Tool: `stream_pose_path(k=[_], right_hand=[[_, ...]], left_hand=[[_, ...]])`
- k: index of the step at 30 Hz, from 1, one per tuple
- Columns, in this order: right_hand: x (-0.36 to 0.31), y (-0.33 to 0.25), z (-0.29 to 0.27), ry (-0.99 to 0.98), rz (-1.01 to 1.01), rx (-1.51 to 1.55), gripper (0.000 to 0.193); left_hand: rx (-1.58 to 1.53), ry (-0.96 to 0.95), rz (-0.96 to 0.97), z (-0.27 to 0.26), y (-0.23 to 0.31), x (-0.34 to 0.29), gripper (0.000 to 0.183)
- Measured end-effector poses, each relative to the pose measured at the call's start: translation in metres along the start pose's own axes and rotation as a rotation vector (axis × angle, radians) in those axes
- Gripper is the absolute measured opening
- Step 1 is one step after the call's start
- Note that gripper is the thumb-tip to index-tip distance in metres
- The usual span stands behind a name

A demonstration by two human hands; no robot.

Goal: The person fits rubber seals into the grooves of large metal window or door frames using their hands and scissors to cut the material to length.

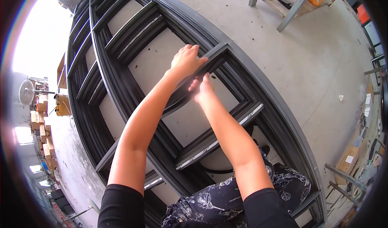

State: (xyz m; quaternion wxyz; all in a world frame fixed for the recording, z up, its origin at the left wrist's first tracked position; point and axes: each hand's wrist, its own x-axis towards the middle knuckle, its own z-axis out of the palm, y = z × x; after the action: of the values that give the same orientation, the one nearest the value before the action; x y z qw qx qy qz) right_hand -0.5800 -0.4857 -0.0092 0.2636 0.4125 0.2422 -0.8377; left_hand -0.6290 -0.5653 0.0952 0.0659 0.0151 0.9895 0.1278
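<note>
Dark grey metal window frames point(250, 72) lie stacked in front of me, with crossbars dividing them into several openings. My left hand point(187, 61) is bent over a crossbar point(216, 52) close to the outer rail, its fingers curled and its thumb pointing right along the bar. Just below, my right hand point(202, 89) comes up at the bar's near side, thumb raised and fingers curled inward. Whatever is in those fingers is hidden. Between the hands, the dark bar edge looks blurred. A thin black strip point(218, 171) loops inside a nearer opening.
At the far right stands a grey-legged trestle point(292, 14) with orange items. Along the right edge are metal racks point(343, 173) and a cardboard box point(349, 159). A fan point(27, 92) and stacked wooden blocks point(42, 127) stand at left. My patterned clothing touches the near frame area.
</note>
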Motion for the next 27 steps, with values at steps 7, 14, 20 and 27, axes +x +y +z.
stream_pose_path(k=[7,14,20,27], right_hand=[[0.011,-0.005,-0.015,-0.246,0.045,-0.058,0.051],[0.012,-0.015,-0.015,-0.268,0.031,-0.095,0.050],[0.009,-0.017,-0.013,-0.187,-0.024,-0.172,0.047],[0.015,-0.021,-0.014,-0.133,-0.040,-0.162,0.039]], left_hand=[[-0.039,0.134,0.071,0.084,0.017,0.056,0.065],[-0.041,0.177,0.056,0.086,0.021,0.057,0.057],[0.012,0.231,-0.043,0.082,0.039,0.050,0.048],[0.085,0.268,-0.013,0.087,0.037,0.051,0.047]])
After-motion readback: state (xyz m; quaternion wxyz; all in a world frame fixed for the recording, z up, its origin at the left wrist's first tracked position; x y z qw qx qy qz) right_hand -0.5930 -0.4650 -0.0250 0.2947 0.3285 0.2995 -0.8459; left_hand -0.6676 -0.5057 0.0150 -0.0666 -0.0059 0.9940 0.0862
